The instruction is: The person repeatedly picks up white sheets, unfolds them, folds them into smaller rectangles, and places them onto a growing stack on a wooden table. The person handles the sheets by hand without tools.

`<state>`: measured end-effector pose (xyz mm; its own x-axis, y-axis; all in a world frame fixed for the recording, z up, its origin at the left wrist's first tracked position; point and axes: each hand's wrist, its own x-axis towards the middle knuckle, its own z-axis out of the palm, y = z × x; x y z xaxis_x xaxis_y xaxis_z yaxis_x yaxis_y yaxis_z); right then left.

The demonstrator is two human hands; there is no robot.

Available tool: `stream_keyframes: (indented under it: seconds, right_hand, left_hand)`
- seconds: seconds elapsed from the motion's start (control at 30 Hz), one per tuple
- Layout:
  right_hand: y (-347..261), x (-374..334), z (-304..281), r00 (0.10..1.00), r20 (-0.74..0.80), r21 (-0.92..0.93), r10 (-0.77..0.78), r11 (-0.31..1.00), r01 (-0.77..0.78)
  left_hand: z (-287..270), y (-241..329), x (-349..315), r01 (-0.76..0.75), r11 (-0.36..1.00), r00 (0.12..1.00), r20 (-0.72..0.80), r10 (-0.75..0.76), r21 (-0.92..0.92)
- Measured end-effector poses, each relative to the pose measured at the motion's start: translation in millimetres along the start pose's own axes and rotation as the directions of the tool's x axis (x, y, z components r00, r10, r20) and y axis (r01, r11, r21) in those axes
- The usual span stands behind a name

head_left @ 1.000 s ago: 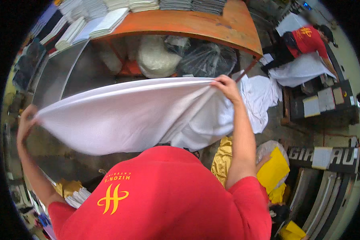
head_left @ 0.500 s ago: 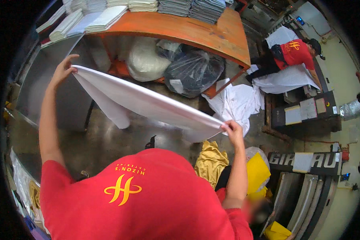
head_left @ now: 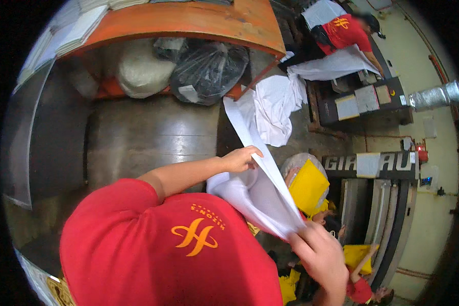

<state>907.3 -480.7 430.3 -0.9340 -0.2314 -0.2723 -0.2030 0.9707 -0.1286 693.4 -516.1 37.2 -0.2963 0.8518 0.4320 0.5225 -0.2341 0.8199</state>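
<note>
A folded white cloth [head_left: 270, 178] hangs slantwise in front of my chest, its lower part drooping loosely toward my body. Reaching across from the left, my left hand [head_left: 244, 159] is closed on the cloth's long edge, partway along it. Beyond that hand, a strip of the cloth stretches away toward the table. My right hand [head_left: 321, 255] pinches the near right end, close to my body; its fingertips are partly hidden by the hand itself.
An orange table [head_left: 199, 23] bears stacked folded cloths, with a black plastic bag [head_left: 209, 74] and a pale bundle [head_left: 143, 71] beneath. White cloth [head_left: 275, 109] lies heaped on the floor. One co-worker [head_left: 347, 33] bends over a machine [head_left: 364, 104]; others handle yellow cloth [head_left: 308, 188] at right.
My body has turned right. The cloth, earlier stretched wide between both hands, now slants and is gathered closer. My left hand has come across to the right; my right hand has moved nearer.
</note>
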Motion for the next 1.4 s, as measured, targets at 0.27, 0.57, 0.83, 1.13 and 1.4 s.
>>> stream_keyframes:
  seconds: [0.27,0.57,0.83,1.13,1.4]
  right_hand:
    - [-44,-176,-96,0.494,-0.793,-0.371,0.356,0.361,-0.856]
    - [104,-349,39,0.176,-0.588,0.001,0.789,0.218,-0.976]
    - [172,-315,207,0.089,-0.408,0.463,0.908,0.29,-0.838]
    - [187,-194,279,0.577,-0.306,0.364,0.757,0.654,-0.664]
    - [119,-57,133,0.874,-0.43,0.446,0.227,0.895,-0.013]
  left_hand:
    - [-2,-89,5,0.35,0.929,0.936,-0.006,-0.353,-0.12]
    - [-132,-37,121,0.26,0.938,0.929,0.324,-0.179,-0.229]
    - [-238,80,144,0.036,0.995,0.938,0.341,-0.067,0.097]
    - [-316,93,108,0.025,0.927,0.955,0.264,-0.133,0.375]
    - [-470,91,62,0.372,0.807,0.927,-0.148,-0.344,0.46]
